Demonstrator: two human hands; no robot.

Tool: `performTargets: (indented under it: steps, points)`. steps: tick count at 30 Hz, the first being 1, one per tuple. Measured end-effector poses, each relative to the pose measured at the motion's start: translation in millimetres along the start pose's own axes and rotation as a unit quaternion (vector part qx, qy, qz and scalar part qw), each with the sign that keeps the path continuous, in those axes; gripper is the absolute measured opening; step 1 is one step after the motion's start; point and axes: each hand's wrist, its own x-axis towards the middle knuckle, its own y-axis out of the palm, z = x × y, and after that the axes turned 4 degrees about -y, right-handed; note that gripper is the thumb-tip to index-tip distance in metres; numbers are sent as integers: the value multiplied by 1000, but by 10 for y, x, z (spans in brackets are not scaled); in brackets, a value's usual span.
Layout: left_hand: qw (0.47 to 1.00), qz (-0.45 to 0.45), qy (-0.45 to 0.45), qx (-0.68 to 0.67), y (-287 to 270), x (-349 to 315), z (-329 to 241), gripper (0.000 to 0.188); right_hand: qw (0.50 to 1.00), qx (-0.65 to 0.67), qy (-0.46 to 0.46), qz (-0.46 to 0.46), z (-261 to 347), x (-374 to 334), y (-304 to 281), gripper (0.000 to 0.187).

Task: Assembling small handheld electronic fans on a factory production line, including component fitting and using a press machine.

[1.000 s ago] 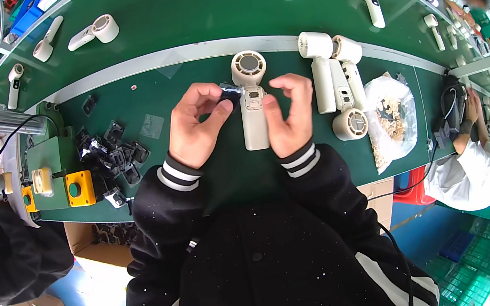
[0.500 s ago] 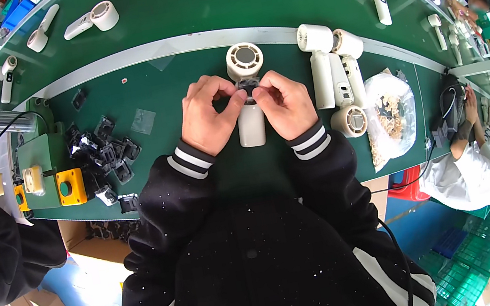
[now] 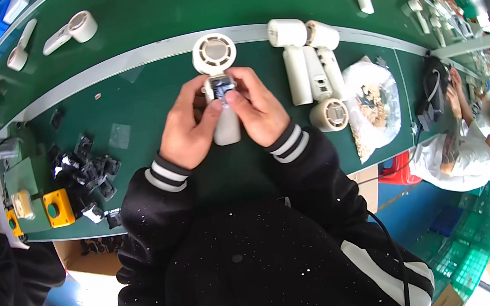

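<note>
A white handheld fan (image 3: 227,129) is in front of me, its round head pointing away and its handle toward me. A dark, shiny plastic part (image 3: 220,84) sits at the neck of the fan. My left hand (image 3: 187,130) is closed on the fan's left side, its thumb against the lower edge of the dark part. From the other side my right hand (image 3: 259,112) grips the fan, thumb pressed on the same part. The fingers behind the fan are partly hidden.
At left lies a pile of black plastic parts (image 3: 82,167), beside a green fixture with a yellow button box (image 3: 58,208). Several white fans (image 3: 298,76) and a clear bag of small beige pieces (image 3: 373,107) stand at right. A co-worker (image 3: 461,149) sits beyond them.
The view has shifted, so the bench things sit further left. My fingers have moved from pinching at the neck to wrapping the fan's sides, with both thumbs on the dark part.
</note>
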Motion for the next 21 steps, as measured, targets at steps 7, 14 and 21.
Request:
performTargets:
  steps: [7,14,21]
  points:
    - [991,-41,116,-50,77,77,50,39,994,49,-64,-79,112,22,71,31]
    - [981,-67,164,77,2,-1,-44,32,992,93,-76,-43,197,2,35,34]
    - [987,-27,158,20,59,-24,-249,25,973,220,-69,-18,215,3,14,27]
